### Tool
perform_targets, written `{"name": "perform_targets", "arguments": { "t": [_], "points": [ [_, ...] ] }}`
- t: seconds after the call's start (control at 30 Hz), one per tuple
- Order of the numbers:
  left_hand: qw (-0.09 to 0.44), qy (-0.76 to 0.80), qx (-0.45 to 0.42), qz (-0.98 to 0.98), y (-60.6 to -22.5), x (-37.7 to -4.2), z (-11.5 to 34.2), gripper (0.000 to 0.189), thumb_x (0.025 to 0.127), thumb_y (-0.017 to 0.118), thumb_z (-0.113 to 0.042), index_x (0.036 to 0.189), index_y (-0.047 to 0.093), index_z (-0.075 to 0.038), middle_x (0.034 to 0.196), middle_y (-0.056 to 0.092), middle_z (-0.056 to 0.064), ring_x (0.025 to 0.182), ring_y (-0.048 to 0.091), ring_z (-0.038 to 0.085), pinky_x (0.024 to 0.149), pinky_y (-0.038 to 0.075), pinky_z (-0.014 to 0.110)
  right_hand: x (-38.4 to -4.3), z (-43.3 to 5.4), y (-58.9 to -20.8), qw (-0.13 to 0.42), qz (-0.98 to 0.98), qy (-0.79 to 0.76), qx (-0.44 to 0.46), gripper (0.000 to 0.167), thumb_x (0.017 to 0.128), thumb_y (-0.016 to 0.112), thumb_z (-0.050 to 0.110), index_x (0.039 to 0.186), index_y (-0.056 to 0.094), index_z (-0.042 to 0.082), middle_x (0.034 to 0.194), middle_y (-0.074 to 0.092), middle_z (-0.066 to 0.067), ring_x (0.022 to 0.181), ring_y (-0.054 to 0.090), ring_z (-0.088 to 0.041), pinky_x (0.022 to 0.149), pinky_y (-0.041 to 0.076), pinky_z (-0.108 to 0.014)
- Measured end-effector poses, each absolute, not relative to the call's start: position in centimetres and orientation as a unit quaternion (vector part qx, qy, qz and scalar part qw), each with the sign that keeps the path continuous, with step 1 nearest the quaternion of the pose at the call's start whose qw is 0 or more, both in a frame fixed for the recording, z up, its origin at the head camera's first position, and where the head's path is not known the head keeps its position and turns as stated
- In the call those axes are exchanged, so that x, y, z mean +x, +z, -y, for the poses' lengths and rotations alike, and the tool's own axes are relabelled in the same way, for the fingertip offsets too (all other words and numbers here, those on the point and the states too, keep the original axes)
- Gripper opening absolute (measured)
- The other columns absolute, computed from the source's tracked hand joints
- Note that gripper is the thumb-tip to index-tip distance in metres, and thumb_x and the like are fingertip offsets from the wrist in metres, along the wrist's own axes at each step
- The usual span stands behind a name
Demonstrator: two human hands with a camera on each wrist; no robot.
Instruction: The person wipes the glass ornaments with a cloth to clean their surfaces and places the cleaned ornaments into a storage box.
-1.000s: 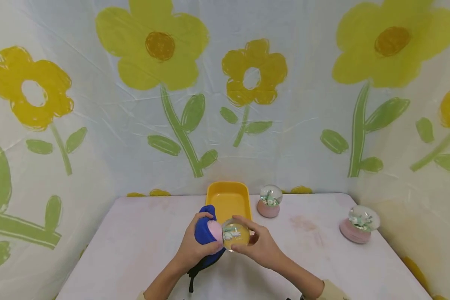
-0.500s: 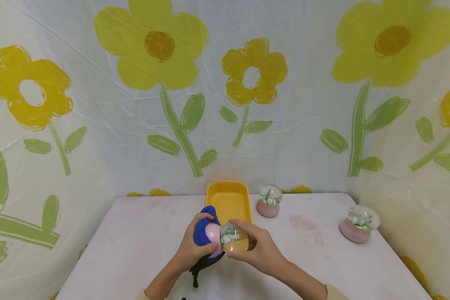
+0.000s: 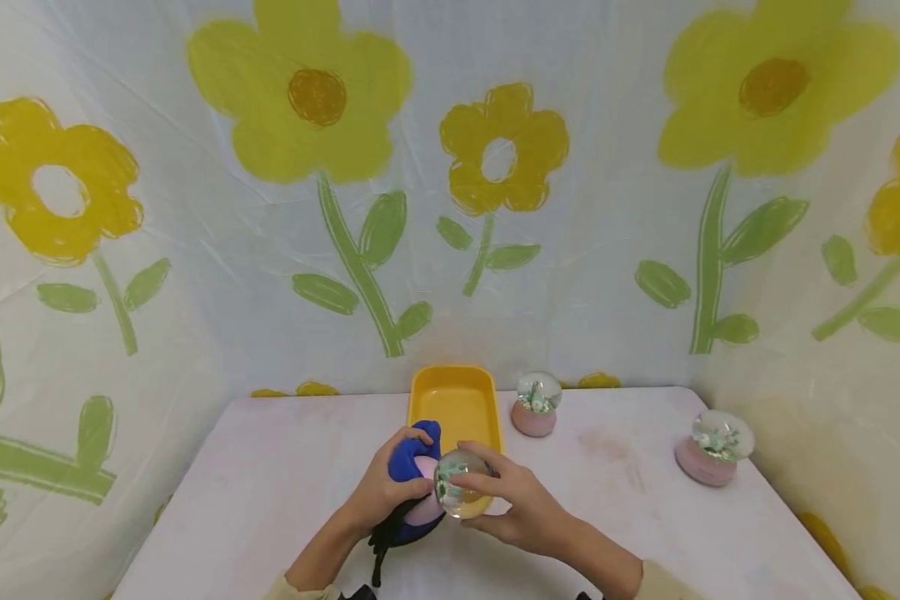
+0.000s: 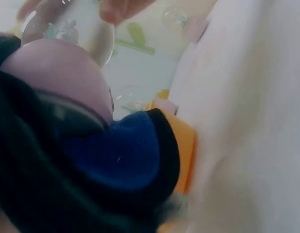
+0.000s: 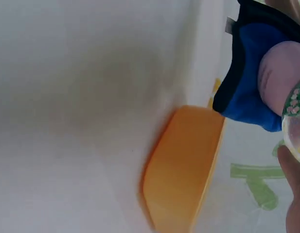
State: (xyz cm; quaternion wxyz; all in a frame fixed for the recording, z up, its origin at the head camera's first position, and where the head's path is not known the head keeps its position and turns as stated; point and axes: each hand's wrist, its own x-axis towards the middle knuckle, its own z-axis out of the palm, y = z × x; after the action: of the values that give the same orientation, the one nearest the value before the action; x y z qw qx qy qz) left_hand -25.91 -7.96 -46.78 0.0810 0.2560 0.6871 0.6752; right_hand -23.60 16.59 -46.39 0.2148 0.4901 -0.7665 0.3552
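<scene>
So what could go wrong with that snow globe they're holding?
The snow globe has a smooth, rounded top, so it might slip from the right hand. If it fell, it could hit the yellow tray just beyond. The trailing black cord of the blue pouch might also snag.
</scene>
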Motion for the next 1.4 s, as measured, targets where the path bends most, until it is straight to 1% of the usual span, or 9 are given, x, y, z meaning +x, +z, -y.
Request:
{"name": "perform_targets", "arguments": {
  "t": [0.2,0.4,0.5,0.7,0.87,0.97,1.17,1.27,1.4],
  "points": [
    [0.054,0.671,0.264,-0.69,-46.7,-24.7,7.8,0.061,0.076,0.073,-0.023,0.127,0.043,-0.013,0.123,0.047,0.02,0.103,0.054,0.034,0.079,0.054,0.041,-23.0,-16.2,-46.7,0.08,0.734,0.575,0.352,0.068,0.073,0.085,0.005,0.134,0.055,0.006,0.133,0.053,-0.017,0.089,0.064,-0.029,0.062,0.057,-0.035],
    [-0.057,0.626,0.313,-0.711,-47.1,-24.3,7.8,0.073,0.07,0.082,-0.023,0.13,0.041,-0.017,0.127,0.046,0.011,0.108,0.053,0.035,0.079,0.054,0.04,-21.9,-15.3,-44.6,-0.055,0.708,0.689,0.147,0.069,0.076,0.082,0.007,0.139,0.052,0.011,0.13,0.053,-0.018,0.087,0.063,-0.028,0.071,0.057,-0.036],
    [-0.072,0.631,0.322,-0.702,-47.8,-24.2,7.6,0.073,0.071,0.081,-0.022,0.131,0.04,-0.015,0.128,0.046,0.012,0.108,0.053,0.035,0.079,0.054,0.041,-21.2,-15.1,-44.1,-0.083,0.698,0.704,0.1,0.069,0.079,0.081,0.01,0.14,0.051,0.011,0.129,0.051,-0.021,0.092,0.062,-0.026,0.072,0.057,-0.041],
    [-0.022,0.712,0.269,-0.648,-49.6,-23.5,7.4,0.063,0.077,0.072,-0.024,0.131,0.04,-0.012,0.126,0.048,0.019,0.107,0.056,0.035,0.08,0.054,0.041,-20.2,-15.4,-44.8,-0.05,0.772,0.605,0.189,0.079,0.075,0.085,0.02,0.143,0.046,0.019,0.131,0.051,-0.019,0.081,0.066,-0.02,0.066,0.057,-0.032],
    [0.016,0.752,0.26,-0.605,-50.0,-23.5,6.8,0.06,0.082,0.067,-0.026,0.132,0.039,-0.009,0.125,0.048,0.021,0.108,0.055,0.036,0.082,0.052,0.044,-19.8,-16.7,-45.1,0.0,0.8,0.529,0.283,0.083,0.077,0.083,0.02,0.146,0.04,0.029,0.136,0.048,-0.008,0.101,0.063,-0.022,0.073,0.055,-0.029],
    [0.047,0.765,0.268,-0.583,-49.8,-23.7,6.4,0.058,0.084,0.062,-0.024,0.134,0.037,-0.008,0.124,0.049,0.02,0.109,0.054,0.034,0.085,0.051,0.045,-19.5,-17.5,-45.3,0.088,0.835,0.411,0.356,0.074,0.081,0.08,0.026,0.145,0.042,0.027,0.142,0.042,-0.006,0.108,0.059,-0.026,0.078,0.055,-0.03],
    [0.069,0.759,0.276,-0.586,-49.5,-23.8,6.3,0.056,0.086,0.061,-0.021,0.134,0.039,-0.005,0.12,0.05,0.017,0.106,0.055,0.029,0.086,0.051,0.041,-20.2,-18.1,-45.4,0.296,0.795,0.152,0.507,0.039,0.098,0.056,0.024,0.137,0.054,0.028,0.143,0.044,-0.015,0.113,0.057,-0.032,0.076,0.056,-0.034],
    [0.061,0.745,0.273,-0.606,-49.3,-23.7,6.5,0.055,0.085,0.065,-0.024,0.132,0.042,-0.006,0.119,0.051,0.018,0.103,0.056,0.03,0.084,0.051,0.04,-20.6,-17.8,-45.3,0.262,0.807,0.186,0.496,0.051,0.091,0.069,0.025,0.139,0.051,0.027,0.143,0.044,-0.013,0.113,0.058,-0.028,0.079,0.055,-0.033],
    [0.042,0.721,0.275,-0.635,-48.9,-23.5,6.8,0.059,0.081,0.069,-0.028,0.13,0.043,-0.011,0.122,0.048,0.02,0.104,0.056,0.034,0.081,0.053,0.041,-20.7,-17.2,-45.3,0.095,0.832,0.392,0.381,0.076,0.078,0.083,0.023,0.143,0.044,0.023,0.132,0.053,-0.007,0.098,0.064,-0.018,0.075,0.056,-0.032]
  ]
}}
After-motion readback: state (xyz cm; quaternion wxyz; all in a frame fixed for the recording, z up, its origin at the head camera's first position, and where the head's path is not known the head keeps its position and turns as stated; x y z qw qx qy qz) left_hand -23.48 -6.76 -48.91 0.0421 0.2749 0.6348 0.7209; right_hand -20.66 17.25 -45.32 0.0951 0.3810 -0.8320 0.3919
